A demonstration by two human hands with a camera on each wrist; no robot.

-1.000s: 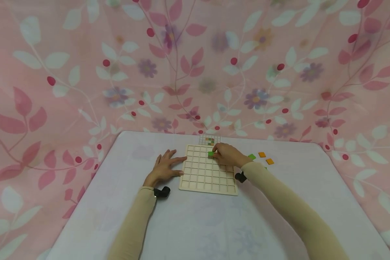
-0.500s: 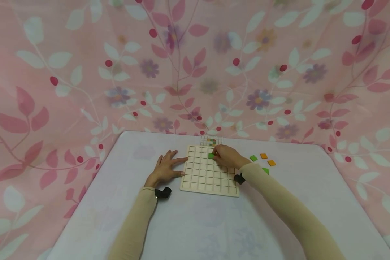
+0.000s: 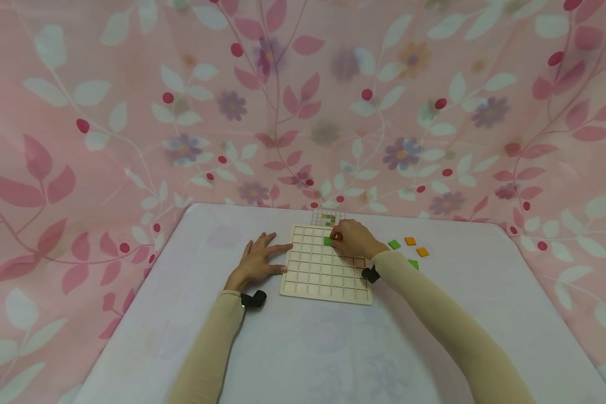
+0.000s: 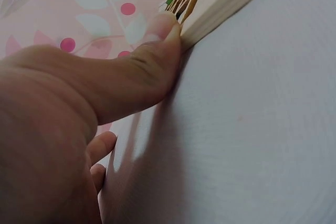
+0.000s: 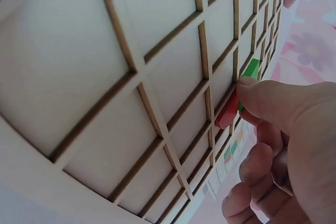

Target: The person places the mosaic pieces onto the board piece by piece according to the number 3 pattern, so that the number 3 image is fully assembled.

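Right hand (image 3: 357, 240) is pinching a green tile (image 3: 327, 240), thin, straight-edged, lying at its nine o'clock, toward twelve on the gridded board (image 3: 313, 276); red tile (image 5: 227, 111) is showing just beside. Left hand (image 3: 256, 261), fingers spread, is touching the board's nine-o'clock edge.

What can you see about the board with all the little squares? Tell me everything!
The board is pale, squarish and looks wooden, with raised strips, brown along their sides, making rows of shallow squares. It lies flat on the white table. The left grip touches its left edge. Toward the far side, a red tile shows on it, and the right grip pinches a green tile there.
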